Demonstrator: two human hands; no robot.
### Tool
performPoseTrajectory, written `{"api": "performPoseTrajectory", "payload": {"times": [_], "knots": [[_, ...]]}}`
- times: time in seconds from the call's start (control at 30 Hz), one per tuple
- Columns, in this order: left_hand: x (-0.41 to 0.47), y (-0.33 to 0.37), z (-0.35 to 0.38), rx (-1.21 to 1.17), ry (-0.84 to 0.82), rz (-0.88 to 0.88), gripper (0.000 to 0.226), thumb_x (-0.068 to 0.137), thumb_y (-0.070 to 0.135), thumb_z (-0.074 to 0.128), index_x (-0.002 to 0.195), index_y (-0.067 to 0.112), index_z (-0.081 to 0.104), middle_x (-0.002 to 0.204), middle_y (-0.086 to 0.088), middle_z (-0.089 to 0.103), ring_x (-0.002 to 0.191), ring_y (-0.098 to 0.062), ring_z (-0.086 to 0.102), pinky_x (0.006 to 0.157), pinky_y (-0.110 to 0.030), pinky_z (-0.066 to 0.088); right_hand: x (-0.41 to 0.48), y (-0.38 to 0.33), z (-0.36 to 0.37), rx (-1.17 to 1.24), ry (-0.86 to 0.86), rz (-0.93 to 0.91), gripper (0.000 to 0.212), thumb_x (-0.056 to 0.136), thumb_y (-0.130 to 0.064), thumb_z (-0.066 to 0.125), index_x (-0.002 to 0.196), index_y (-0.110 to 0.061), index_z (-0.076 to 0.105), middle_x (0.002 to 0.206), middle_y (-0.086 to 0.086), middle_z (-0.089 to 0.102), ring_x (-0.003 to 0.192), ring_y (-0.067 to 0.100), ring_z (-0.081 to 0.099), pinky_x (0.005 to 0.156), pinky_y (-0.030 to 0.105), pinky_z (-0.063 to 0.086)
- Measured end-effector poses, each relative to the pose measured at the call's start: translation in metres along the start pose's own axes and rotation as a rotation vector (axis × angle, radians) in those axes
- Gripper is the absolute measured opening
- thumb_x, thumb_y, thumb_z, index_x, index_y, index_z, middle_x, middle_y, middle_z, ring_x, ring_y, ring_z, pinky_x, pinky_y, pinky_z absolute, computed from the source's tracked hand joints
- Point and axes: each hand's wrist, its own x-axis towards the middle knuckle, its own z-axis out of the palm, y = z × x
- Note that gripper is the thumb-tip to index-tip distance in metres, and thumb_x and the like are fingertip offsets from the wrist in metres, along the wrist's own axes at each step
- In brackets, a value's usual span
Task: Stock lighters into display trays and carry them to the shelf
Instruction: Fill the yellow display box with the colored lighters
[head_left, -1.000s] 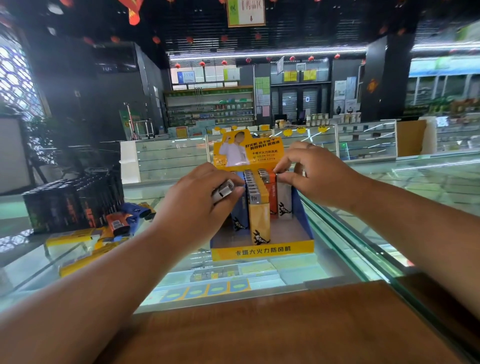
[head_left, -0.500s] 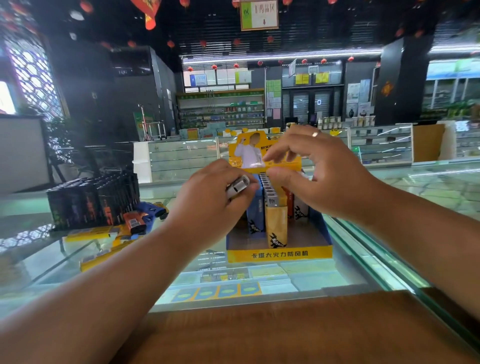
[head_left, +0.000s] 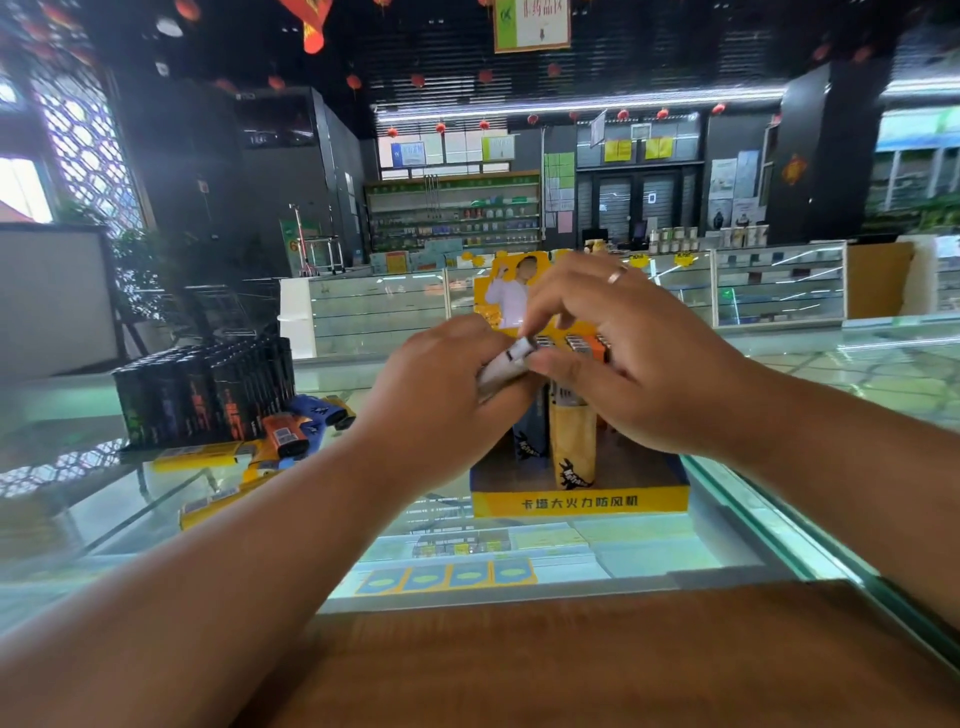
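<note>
A yellow and blue display tray (head_left: 579, 503) stands on the glass counter, with several upright lighters in it; a yellow lighter (head_left: 573, 447) is at the front. My left hand (head_left: 441, 405) is closed around a white lighter (head_left: 506, 359) whose metal top sticks out to the right. My right hand (head_left: 628, 358) hovers over the tray and pinches the top of that same white lighter with thumb and forefinger. The tray's rear rows are mostly hidden behind both hands.
At the left, a block of black lighters (head_left: 208, 389) stands on the glass counter (head_left: 810, 499), with loose orange and blue lighters (head_left: 298, 423) and flat yellow cards (head_left: 200, 454) beside it. A wooden surface (head_left: 571, 660) lies nearest me. More glass cases stand behind.
My right hand left the lighter tops in the tray and came left to my left hand, where its fingertips now pinch the top of the white lighter. The camera has moved closer.
</note>
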Motion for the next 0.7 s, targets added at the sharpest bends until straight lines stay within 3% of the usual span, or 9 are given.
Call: {"api": "performPoseTrajectory", "payload": {"times": [0.1,0.17,0.27,0.37,0.43,0.53,0.7], "knots": [[0.000,-0.002,0.000,0.015,-0.010,-0.004,0.040,0.088,0.039,0.063,0.060,0.043,0.035,0.059,0.016,0.039,0.059,0.004,0.042,0.054,-0.012,0.027,-0.001,0.003,-0.005,0.059,0.038,0.069,0.014,0.091,-0.028,0.054,0.100,-0.018,0.058,0.091,-0.019,0.053,0.088,-0.001,0.049,0.075,0.008,0.032],[0.000,-0.003,0.000,0.031,-0.014,0.004,0.040,0.089,0.039,0.065,0.062,0.044,0.036,0.061,0.017,0.040,0.061,0.005,0.043,0.055,-0.010,0.027,-0.003,0.006,-0.007,0.121,0.069,0.122,0.013,0.091,-0.024,0.054,0.100,-0.017,0.059,0.087,-0.022,0.054,0.084,-0.005,0.050,0.071,0.006,0.035],[0.000,-0.004,0.000,0.038,-0.056,-0.015,0.033,0.089,0.044,0.065,0.066,0.045,0.041,0.066,0.016,0.046,0.064,0.003,0.045,0.057,-0.011,0.029,-0.004,0.009,-0.007,0.257,0.119,0.202,0.009,0.091,-0.024,0.053,0.099,-0.023,0.058,0.085,-0.023,0.056,0.081,0.002,0.053,0.073,0.023,0.045],[-0.001,-0.005,0.001,0.035,-0.102,-0.030,0.014,0.088,0.046,0.064,0.080,0.041,0.053,0.074,0.013,0.055,0.067,-0.002,0.051,0.062,-0.019,0.039,-0.004,0.011,-0.010,0.356,0.189,0.259,0.009,0.091,-0.024,0.050,0.098,-0.023,0.056,0.088,-0.008,0.059,0.082,0.017,0.056,0.077,0.042,0.049],[-0.001,-0.005,0.001,0.010,-0.115,-0.045,0.008,0.087,0.047,0.064,0.088,0.041,0.059,0.075,0.012,0.058,0.068,-0.005,0.053,0.064,-0.020,0.043,-0.004,0.013,-0.014,0.399,0.244,0.278,0.010,0.092,-0.020,0.048,0.099,-0.021,0.056,0.090,0.001,0.059,0.079,0.016,0.056,0.075,0.037,0.051],[-0.001,-0.005,0.001,-0.049,-0.112,-0.069,0.014,0.082,0.050,0.060,0.093,0.042,0.064,0.077,0.012,0.060,0.073,-0.006,0.055,0.064,-0.012,0.040,-0.004,0.018,-0.020,0.437,0.318,0.315,0.013,0.099,-0.010,0.045,0.102,-0.018,0.054,0.091,0.001,0.058,0.077,0.005,0.055,0.070,0.019,0.049],[-0.002,-0.005,0.001,-0.061,-0.129,-0.103,0.021,0.082,0.049,0.060,0.098,0.038,0.067,0.079,0.011,0.062,0.075,-0.005,0.056,0.065,-0.014,0.042,-0.007,0.027,-0.026,0.307,0.328,0.396,0.017,0.100,-0.010,0.044,0.102,-0.021,0.056,0.088,-0.002,0.057,0.074,0.016,0.051,0.067,0.031,0.047]]}}
